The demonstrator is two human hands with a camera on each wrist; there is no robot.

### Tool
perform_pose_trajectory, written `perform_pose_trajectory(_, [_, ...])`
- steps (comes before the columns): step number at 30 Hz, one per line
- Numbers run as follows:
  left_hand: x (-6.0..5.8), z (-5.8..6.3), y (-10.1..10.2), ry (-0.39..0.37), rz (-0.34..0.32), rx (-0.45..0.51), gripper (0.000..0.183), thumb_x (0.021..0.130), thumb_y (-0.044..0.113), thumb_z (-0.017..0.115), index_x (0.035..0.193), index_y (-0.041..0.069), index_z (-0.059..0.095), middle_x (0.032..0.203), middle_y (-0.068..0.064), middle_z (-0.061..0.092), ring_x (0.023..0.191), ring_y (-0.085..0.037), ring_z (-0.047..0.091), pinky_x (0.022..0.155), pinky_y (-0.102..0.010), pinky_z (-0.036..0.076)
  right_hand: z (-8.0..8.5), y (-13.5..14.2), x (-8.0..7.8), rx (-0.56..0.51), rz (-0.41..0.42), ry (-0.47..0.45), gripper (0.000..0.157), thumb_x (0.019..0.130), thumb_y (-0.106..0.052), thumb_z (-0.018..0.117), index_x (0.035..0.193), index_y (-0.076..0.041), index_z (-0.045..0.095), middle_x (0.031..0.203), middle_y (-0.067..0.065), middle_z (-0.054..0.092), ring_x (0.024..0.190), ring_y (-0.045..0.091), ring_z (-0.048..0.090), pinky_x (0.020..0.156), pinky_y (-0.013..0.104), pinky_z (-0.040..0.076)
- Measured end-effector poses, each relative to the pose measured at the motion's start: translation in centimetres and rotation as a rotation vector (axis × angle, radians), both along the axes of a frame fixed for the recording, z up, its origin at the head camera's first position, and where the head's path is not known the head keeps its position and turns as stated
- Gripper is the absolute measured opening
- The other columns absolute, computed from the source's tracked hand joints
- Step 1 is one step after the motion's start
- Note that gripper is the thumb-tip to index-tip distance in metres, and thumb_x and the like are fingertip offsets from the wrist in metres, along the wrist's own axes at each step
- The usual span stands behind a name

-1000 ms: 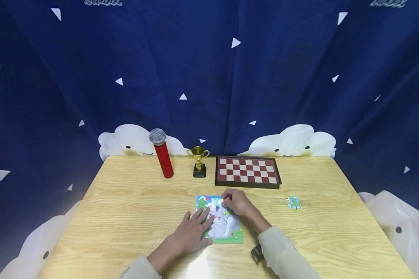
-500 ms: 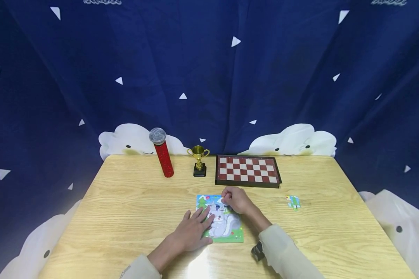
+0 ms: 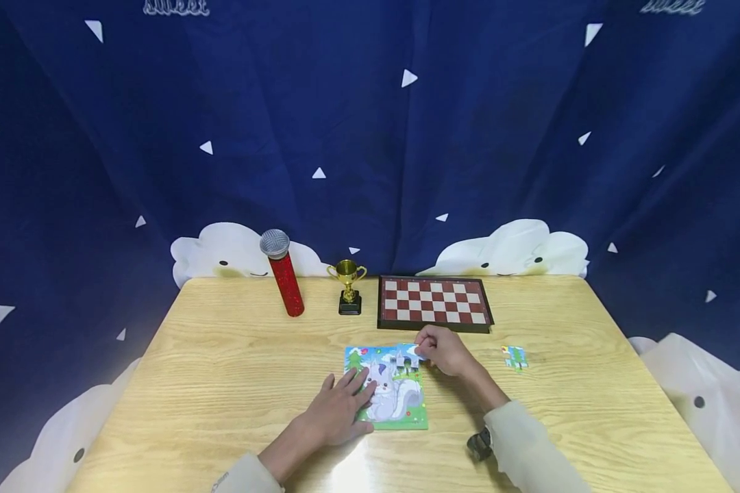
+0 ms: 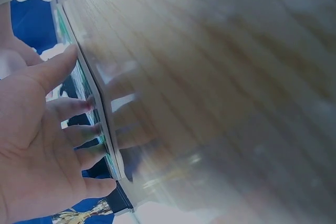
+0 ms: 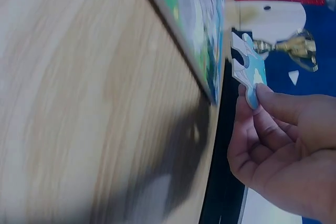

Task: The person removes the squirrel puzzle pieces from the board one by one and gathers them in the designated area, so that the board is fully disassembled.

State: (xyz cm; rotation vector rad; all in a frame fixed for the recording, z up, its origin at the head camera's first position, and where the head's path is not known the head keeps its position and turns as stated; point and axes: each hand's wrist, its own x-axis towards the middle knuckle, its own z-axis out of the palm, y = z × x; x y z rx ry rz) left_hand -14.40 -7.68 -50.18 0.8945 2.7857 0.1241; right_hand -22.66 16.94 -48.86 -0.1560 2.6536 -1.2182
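A square jigsaw puzzle (image 3: 401, 422) with a grey, bushy-tailed cartoon animal on it lies at the middle of the table. My left hand (image 3: 339, 414) rests on its left side, fingers spread; the left wrist view shows those fingers (image 4: 71, 106) reaching over the edge. Between thumb and fingers, my right hand (image 3: 447, 350) pinches a light blue and white puzzle piece (image 5: 252, 69). In the right wrist view this piece stands raised off the puzzle, with its notched side showing. From the head, the piece overlaps the puzzle's upper right corner.
A few joined puzzle pieces (image 3: 516, 358) lie to the right on the wooden table (image 3: 234, 363). Along the back stand a red microphone (image 3: 286, 284), a gold trophy cup (image 3: 347, 274) and a red-and-white checkered board (image 3: 434, 301). A dark blue curtain (image 3: 321, 103) hangs behind.
My right hand has shifted right and lifted the pinched piece off the puzzle's upper part. My left hand has stayed in place. The head view has tilted slightly.
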Motion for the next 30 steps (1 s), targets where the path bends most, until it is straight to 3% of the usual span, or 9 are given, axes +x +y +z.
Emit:
perform_pose_trajectory(7, [0.0,0.0,0.0,0.001,-0.007,0.005,0.071,0.089,0.055,0.051,0.147,0.017,0.037,0.156,-0.009,0.029,0.143,-0.031,0.03,0.109,-0.058,0.031,0.2,4.6,0.1,0.062,0.016,0.039,0.007,0.09,-0.007,0.059,0.096,-0.002,0.06,0.072,0.002,0.058,0.058,0.012,0.047,0.05,0.023,0.039])
perform_pose_trajectory(16, [0.2,0.2,-0.1,-0.001,-0.007,0.027,0.07,0.089,0.054,0.052,0.146,0.016,0.038,0.155,-0.01,0.03,0.142,-0.032,0.031,0.108,-0.059,0.031,-0.2,9.8,-0.1,0.132,-0.034,0.018,0.012,0.091,-0.011,0.059,0.099,-0.002,0.06,0.069,-0.001,0.052,0.06,0.011,0.042,0.05,0.021,0.034])
perform_pose_trajectory(25, [0.2,0.3,-0.1,-0.014,-0.002,0.028,0.07,0.089,0.053,0.052,0.146,0.016,0.038,0.155,-0.01,0.029,0.142,-0.032,0.03,0.109,-0.059,0.031,-0.5,12.3,-0.3,0.145,-0.083,-0.029,0.012,0.092,-0.01,0.057,0.098,-0.001,0.061,0.068,-0.002,0.049,0.06,0.011,0.041,0.049,0.02,0.034])
perform_pose_trajectory(30, [0.1,0.0,-0.1,-0.01,0.0,0.02,0.071,0.089,0.054,0.052,0.147,0.017,0.037,0.156,-0.009,0.028,0.143,-0.031,0.029,0.11,-0.058,0.03,-0.6,12.9,-0.3,0.194,-0.092,-0.037,0.012,0.091,-0.01,0.059,0.096,0.0,0.063,0.072,0.001,0.055,0.065,0.014,0.048,0.054,0.023,0.039])
